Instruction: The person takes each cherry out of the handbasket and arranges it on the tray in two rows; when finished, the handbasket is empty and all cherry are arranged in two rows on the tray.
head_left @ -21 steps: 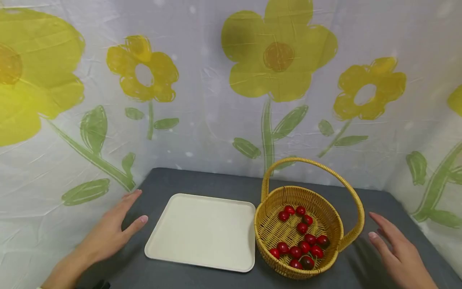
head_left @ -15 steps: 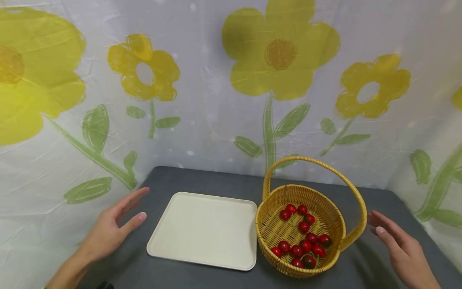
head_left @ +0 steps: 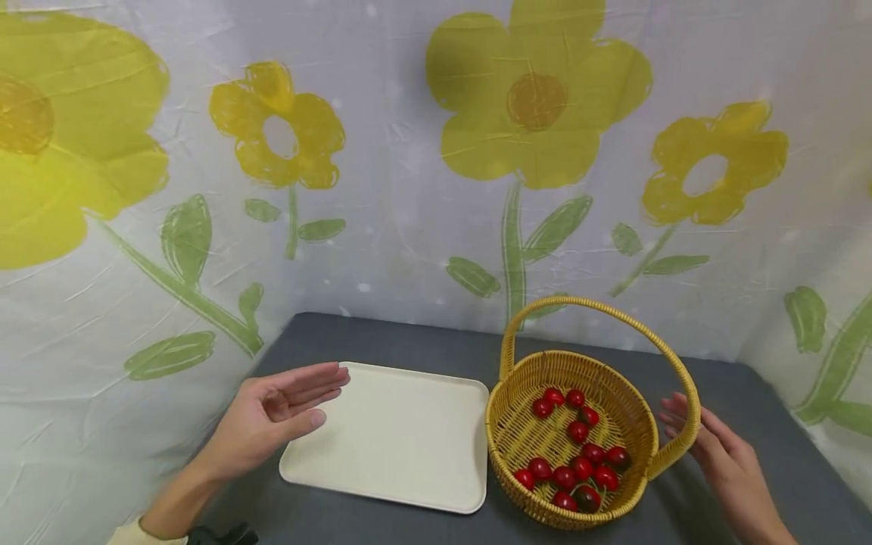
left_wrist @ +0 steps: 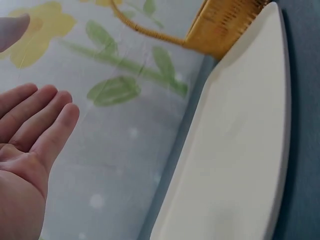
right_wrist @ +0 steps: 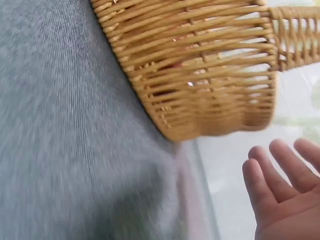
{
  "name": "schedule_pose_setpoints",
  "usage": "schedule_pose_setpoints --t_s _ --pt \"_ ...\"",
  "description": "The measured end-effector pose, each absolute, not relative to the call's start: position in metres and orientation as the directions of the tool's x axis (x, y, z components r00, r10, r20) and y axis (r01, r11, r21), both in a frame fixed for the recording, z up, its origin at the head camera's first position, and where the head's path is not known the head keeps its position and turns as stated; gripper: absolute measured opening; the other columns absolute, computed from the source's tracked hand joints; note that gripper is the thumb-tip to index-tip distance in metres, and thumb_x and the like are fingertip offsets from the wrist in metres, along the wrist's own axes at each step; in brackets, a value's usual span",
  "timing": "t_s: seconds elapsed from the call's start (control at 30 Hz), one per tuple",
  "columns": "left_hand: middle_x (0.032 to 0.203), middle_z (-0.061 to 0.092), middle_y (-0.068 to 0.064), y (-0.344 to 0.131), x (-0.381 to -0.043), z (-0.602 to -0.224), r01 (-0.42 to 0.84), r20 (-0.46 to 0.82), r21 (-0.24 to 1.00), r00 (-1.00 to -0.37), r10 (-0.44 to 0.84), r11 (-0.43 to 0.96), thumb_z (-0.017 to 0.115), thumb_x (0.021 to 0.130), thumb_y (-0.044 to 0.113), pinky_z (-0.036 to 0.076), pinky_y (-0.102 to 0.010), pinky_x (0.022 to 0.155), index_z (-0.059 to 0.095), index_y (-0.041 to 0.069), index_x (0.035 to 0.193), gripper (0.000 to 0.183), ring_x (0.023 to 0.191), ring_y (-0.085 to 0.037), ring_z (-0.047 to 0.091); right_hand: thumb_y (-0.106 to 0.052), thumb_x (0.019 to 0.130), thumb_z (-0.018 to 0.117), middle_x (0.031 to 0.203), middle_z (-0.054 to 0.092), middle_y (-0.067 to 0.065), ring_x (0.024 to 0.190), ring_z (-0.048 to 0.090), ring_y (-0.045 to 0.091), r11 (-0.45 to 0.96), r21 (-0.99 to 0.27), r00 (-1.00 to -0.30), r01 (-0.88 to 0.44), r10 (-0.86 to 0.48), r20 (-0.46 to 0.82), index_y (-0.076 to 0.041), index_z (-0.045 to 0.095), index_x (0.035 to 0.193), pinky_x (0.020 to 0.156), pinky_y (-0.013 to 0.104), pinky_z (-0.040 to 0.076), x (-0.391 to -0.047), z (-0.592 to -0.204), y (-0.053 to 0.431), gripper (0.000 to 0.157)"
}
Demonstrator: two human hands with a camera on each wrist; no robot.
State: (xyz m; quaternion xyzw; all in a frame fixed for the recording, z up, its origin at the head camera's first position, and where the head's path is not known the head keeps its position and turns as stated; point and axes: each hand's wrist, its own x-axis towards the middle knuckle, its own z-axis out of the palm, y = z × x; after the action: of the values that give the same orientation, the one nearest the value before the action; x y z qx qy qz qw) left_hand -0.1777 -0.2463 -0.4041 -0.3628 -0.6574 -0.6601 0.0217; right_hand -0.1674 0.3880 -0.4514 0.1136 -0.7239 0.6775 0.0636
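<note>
At lower right, a basket (head_left: 579,367) of cherries (head_left: 577,432), its handle (head_left: 616,312) partly covering the right hand (head_left: 727,462), stands beside the tray (head_left: 409,439), which the left hand (head_left: 262,424) overlaps. Both hands' fingers extend, gripping nothing; flowered cloth (head_left: 395,151) behind.

No text, label, brand, number or sign can be read in any view.

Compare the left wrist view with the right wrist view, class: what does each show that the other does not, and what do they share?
Only the left wrist view: the left hand and the cream tray.
Only the right wrist view: the right hand, apart from the wicker basket.
Both: that basket, the grey tabletop and the pale backdrop.
</note>
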Motion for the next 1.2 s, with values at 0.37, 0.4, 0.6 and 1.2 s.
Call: schedule_pose_setpoints --t_s 0.37,0.4,0.6,1.2 --pt "0.144 0.071 -0.022 -0.194 -0.188 -0.403 0.452 0.436 0.886 -0.739 0.514 -0.102 0.07 0.097 -0.014 0.061 -0.038 0.106 0.062 -0.008 0.147 0.051 0.133 -0.028 0.072 -0.024 0.122 0.034 0.146 0.061 -0.029 0.127 0.062 -0.012 0.074 -0.974 -0.976 -0.213 -0.056 0.21 -0.015 0.033 0.171 0.096 0.01 0.054 -0.193 -0.468 0.359 0.05" --pt "0.143 0.072 -0.022 -0.189 -0.189 -0.402 0.452 0.434 0.886 -0.738 0.516 -0.098 0.071 0.097 -0.013 0.061 -0.038 0.106 0.063 -0.007 0.146 0.05 0.132 -0.029 0.072 -0.025 0.122 0.033 0.147 0.059 -0.03 0.127 0.061 -0.013 0.073 -0.975 -0.977 -0.211 -0.059 0.206 -0.016 0.032 0.171 0.096 0.01 0.054 -0.194 -0.47 0.358 0.05" --pt "0.136 0.075 -0.021 -0.159 -0.195 -0.395 0.472 0.432 0.88 -0.745 0.509 -0.057 0.078 0.095 -0.006 0.063 -0.039 0.103 0.071 0.0 0.141 0.046 0.125 -0.025 0.076 -0.031 0.123 0.022 0.168 0.034 -0.014 0.138 0.048 -0.017 0.101 -0.968 -0.968 -0.23 -0.123 0.217 -0.018 0.017 0.177 0.103 0.007 0.048 -0.194 -0.483 0.349 0.056" --pt "0.128 0.081 0.002 -0.07 -0.224 -0.387 0.52 0.196 0.835 -0.582 0.789 0.177 0.089 0.094 0.022 0.062 -0.028 0.102 0.078 0.013 0.136 0.044 0.114 -0.005 0.077 -0.031 0.123 0.022 0.172 0.026 -0.008 0.141 0.046 -0.016 0.048 -0.974 -0.967 -0.223 -0.136 0.215 -0.022 0.014 0.178 0.106 0.009 0.048 -0.197 -0.493 0.345 0.056"
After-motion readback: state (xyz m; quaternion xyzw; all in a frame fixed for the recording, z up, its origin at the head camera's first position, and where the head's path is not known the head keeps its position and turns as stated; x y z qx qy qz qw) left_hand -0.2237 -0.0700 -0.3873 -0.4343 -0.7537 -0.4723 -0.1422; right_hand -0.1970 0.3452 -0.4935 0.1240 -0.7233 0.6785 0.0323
